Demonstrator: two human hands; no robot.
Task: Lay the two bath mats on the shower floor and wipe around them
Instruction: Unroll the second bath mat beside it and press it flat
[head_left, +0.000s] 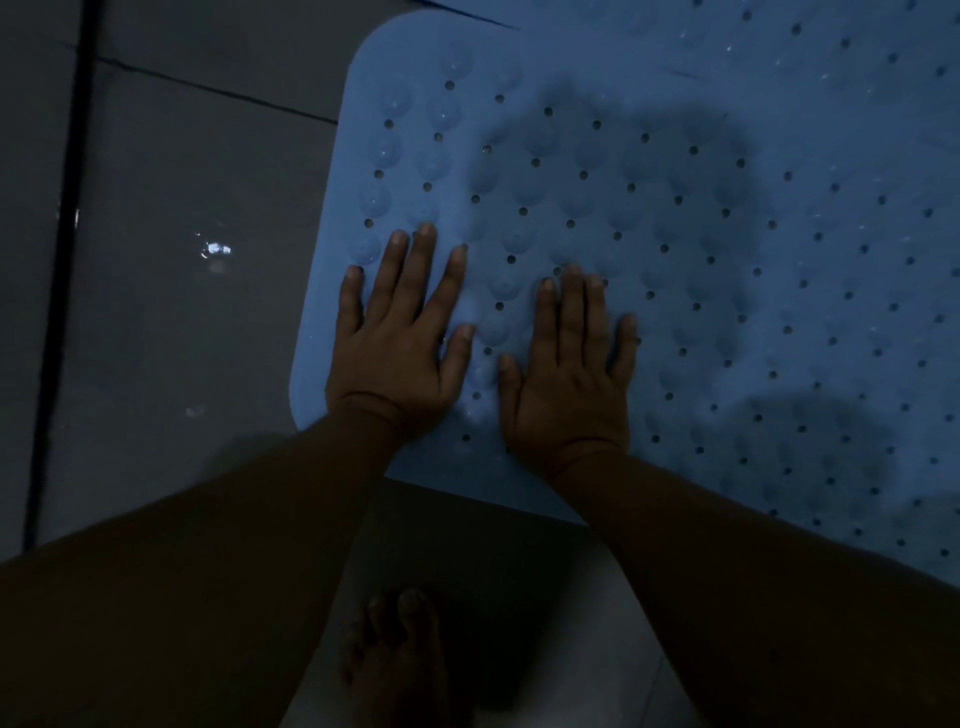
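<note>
Head view: wet grey floor tiles (171, 291) at 9 o'clock. Left hand (397, 338) and right hand (569, 371), fingers straight, are pressed flat on the blue suction bath mat (701, 249), laid centre to 3 o'clock. Second mat unconfirmed; wiping judged outstanding.

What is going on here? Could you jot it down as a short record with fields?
place: dim tiled floor
mat: blue bath mat with holes and bumps, lying flat
left hand: fingers straight, pressing the mat near its left edge
right hand: flat on the mat beside it
second mat: not clearly visible
cloth: none in view
foot: bare, below the mat
</note>
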